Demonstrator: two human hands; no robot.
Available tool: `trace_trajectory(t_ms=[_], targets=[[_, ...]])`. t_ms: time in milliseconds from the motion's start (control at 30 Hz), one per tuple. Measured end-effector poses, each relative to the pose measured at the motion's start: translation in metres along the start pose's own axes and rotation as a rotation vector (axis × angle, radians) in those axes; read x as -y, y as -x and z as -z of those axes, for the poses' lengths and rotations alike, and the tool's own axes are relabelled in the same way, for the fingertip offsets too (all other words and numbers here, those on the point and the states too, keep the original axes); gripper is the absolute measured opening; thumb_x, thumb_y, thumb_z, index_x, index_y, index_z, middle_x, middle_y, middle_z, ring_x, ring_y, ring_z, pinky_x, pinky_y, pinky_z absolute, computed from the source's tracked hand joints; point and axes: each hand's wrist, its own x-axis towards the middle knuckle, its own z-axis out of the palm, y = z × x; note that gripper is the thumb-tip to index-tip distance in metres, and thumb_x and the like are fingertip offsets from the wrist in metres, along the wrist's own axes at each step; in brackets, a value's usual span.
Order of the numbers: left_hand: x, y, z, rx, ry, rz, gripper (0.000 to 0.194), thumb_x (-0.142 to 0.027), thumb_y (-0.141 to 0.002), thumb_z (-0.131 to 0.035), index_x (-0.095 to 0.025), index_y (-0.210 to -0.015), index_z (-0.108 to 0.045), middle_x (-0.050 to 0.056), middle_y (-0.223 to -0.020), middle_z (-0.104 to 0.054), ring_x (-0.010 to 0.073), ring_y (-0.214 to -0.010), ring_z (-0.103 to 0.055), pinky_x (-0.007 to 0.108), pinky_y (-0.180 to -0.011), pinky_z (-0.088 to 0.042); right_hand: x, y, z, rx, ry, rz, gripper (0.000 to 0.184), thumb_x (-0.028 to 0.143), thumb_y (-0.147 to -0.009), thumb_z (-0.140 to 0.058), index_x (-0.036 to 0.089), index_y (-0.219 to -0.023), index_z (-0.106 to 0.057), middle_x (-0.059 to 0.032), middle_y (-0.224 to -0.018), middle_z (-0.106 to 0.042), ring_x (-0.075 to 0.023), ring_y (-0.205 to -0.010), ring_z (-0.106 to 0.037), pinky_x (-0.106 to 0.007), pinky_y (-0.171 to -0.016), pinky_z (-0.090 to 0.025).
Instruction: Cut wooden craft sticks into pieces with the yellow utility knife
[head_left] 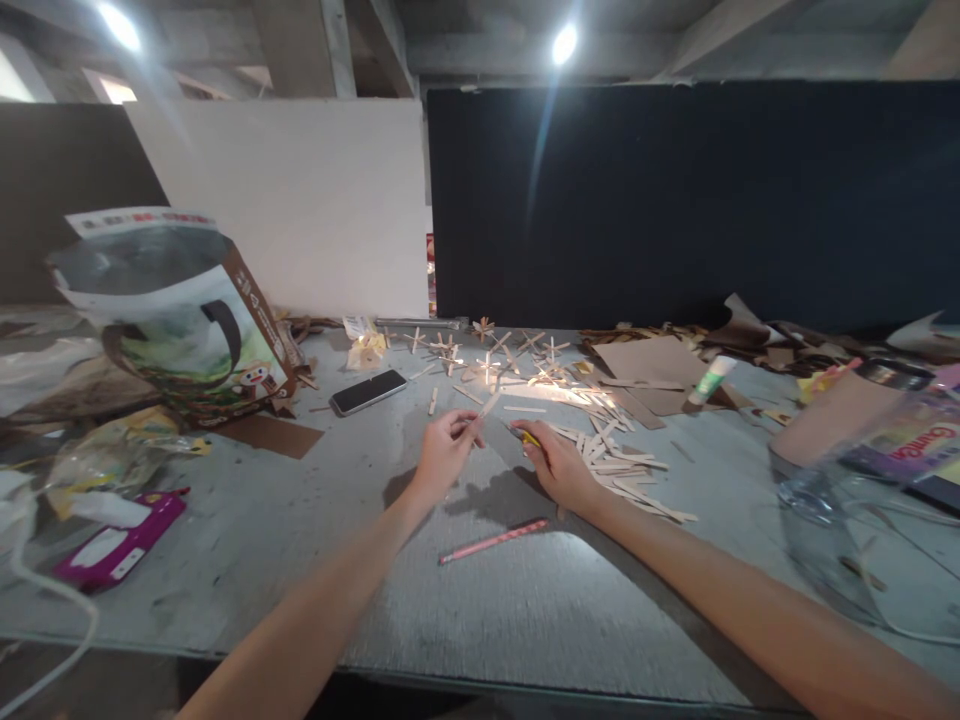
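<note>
Pinched in the fingers of my left hand is a pale wooden craft stick, its free end pointing up and away. My right hand is closed around a yellow utility knife, whose dark tip points left toward the stick. The two hands are apart, just above the table. Beside and beyond my right hand lies a loose heap of craft sticks. Several crossed-stick pieces sit farther back. A pink striped pencil lies on the near side of my hands.
A phone lies left of centre, and a large printed bag stands at the left. Cardboard sheets and a glue stick are at the back right. A purple packet lies front left; a clear bottle is at right.
</note>
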Motion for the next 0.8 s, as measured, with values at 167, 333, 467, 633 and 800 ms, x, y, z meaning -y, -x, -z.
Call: trace_trajectory(t_ms=[167, 333, 467, 633, 800], targets=[[0.0087, -0.0060, 0.0029, -0.012, 0.014, -0.034, 0.037, -0.053, -0.082, -0.066, -0.017, -0.088, -0.058, 0.000, -0.063, -0.064, 0.0082, -0.040, -0.045, 0.024, -0.045, -0.035, -0.0025, 0.0002, -0.0029, 0.042, 0.062, -0.013, 0.032, 0.030, -0.105, -0.031, 0.022, -0.126, -0.055, -0.0101, -0.106, -0.070, -0.0230, -0.094, -0.068, -0.035, -0.080, -0.055], [0.0095, -0.0075, 0.0053, -0.020, 0.015, -0.100, 0.034, -0.052, -0.088, -0.062, -0.019, -0.090, -0.051, 0.001, -0.070, -0.069, 0.0102, -0.049, -0.054, 0.025, -0.054, -0.043, 0.0009, -0.0004, -0.0030, 0.119, 0.174, -0.080, 0.032, 0.032, -0.104, -0.034, 0.020, -0.131, -0.049, -0.0122, -0.109, -0.071, -0.0246, -0.091, -0.071, -0.036, -0.077, -0.055], [0.0096, -0.0079, 0.0039, -0.031, 0.058, -0.077, 0.039, -0.056, -0.087, -0.064, -0.021, -0.090, -0.047, 0.002, -0.071, -0.071, 0.0109, -0.051, -0.056, 0.025, -0.056, -0.045, 0.0045, -0.0012, -0.0056, 0.116, 0.240, -0.151, 0.038, 0.036, -0.103, -0.037, 0.016, -0.135, -0.044, -0.0134, -0.102, -0.072, -0.0271, -0.080, -0.071, -0.037, -0.070, -0.054], [0.0105, -0.0082, 0.0033, 0.038, 0.083, -0.027, 0.046, -0.062, -0.081, -0.067, -0.020, -0.084, -0.048, 0.003, -0.065, -0.069, 0.0119, -0.050, -0.056, 0.026, -0.055, -0.044, 0.0031, -0.0001, -0.0077, 0.087, 0.207, -0.153, 0.035, 0.032, -0.102, -0.036, 0.017, -0.132, -0.045, -0.0135, -0.103, -0.070, -0.0249, -0.075, -0.070, -0.035, -0.067, -0.054], [0.0117, -0.0057, 0.0025, 0.123, -0.006, 0.009, 0.053, -0.072, -0.079, -0.059, -0.020, -0.071, -0.053, -0.001, -0.051, -0.057, 0.0127, -0.046, -0.050, 0.026, -0.051, -0.039, 0.0034, -0.0027, -0.0049, 0.036, 0.068, -0.064, 0.027, 0.031, -0.103, -0.036, 0.022, -0.122, -0.054, -0.0106, -0.099, -0.070, -0.0240, -0.087, -0.069, -0.035, -0.076, -0.055]])
